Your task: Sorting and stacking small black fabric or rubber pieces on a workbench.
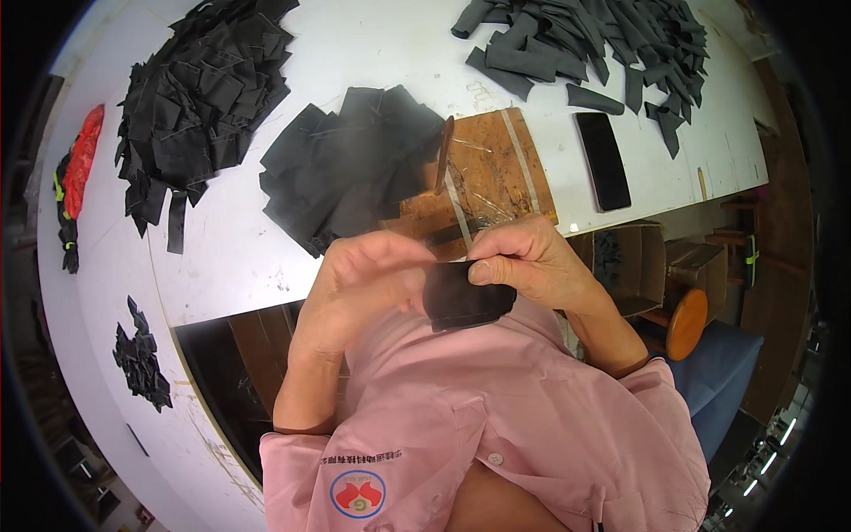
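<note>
A small black fabric piece is held in front of my chest, just off the table's near edge. My right hand pinches its upper right part between thumb and fingers. Beside the piece's left edge is my left hand, its fingers bent toward the fabric and smeared by motion. Whether those fingers grip the edge cannot be made out. Just beyond both hands lies a scuffed brown wooden board with pale strips across it. A thin brown upright piece stands at its left side.
Left of the board spreads a heap of flat black fabric pieces. A larger dark pile is farther left, grey-black strips lie far right. A black phone rests on the white table. Cardboard boxes stand below, right.
</note>
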A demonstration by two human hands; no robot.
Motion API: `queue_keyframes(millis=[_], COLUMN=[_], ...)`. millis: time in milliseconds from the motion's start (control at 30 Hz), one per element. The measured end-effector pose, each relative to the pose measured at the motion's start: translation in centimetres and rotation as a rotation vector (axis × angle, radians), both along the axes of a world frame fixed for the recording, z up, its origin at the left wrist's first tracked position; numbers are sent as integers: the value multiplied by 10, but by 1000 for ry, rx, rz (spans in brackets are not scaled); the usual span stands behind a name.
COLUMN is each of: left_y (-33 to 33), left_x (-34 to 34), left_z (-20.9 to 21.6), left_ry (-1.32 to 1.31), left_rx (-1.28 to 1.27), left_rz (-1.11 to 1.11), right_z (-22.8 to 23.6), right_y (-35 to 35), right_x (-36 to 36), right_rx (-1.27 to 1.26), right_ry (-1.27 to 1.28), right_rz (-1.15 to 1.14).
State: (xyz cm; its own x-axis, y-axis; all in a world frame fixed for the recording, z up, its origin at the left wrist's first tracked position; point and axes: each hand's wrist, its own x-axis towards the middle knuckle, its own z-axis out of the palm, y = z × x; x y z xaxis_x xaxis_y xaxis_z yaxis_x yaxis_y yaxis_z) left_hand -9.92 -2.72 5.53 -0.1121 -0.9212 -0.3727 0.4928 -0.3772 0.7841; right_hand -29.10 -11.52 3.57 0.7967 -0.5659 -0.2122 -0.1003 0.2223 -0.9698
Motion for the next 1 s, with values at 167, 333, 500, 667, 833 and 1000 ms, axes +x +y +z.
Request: queue_keyframes(millis=[167, 333, 500, 667, 833, 1000], left_y=[-4, -2, -5, -16, -34, -42], left_x=[0, -21, -47, -59, -56, -45], left_z=[-4, -11, -17, -29, -22, -1], left_ry=[-278, -618, -791, -1331, -435, 301], left_rx=[-35, -40, -238, -455, -116, -32], left_rz=[-107, 269, 399, 491, 648, 342], right_z=[0, -4, 10, -6, -17, -23], right_y=[-6, -10, 11, 1, -4, -15], right_x=[5, 18, 20, 24, 32, 19], right_rx=[-118, -1099, -560, -798, -1057, -144], right_ry=[21, 206, -42, -19, 88, -193], right_rz=[39, -288, -289, -413, -565, -399])
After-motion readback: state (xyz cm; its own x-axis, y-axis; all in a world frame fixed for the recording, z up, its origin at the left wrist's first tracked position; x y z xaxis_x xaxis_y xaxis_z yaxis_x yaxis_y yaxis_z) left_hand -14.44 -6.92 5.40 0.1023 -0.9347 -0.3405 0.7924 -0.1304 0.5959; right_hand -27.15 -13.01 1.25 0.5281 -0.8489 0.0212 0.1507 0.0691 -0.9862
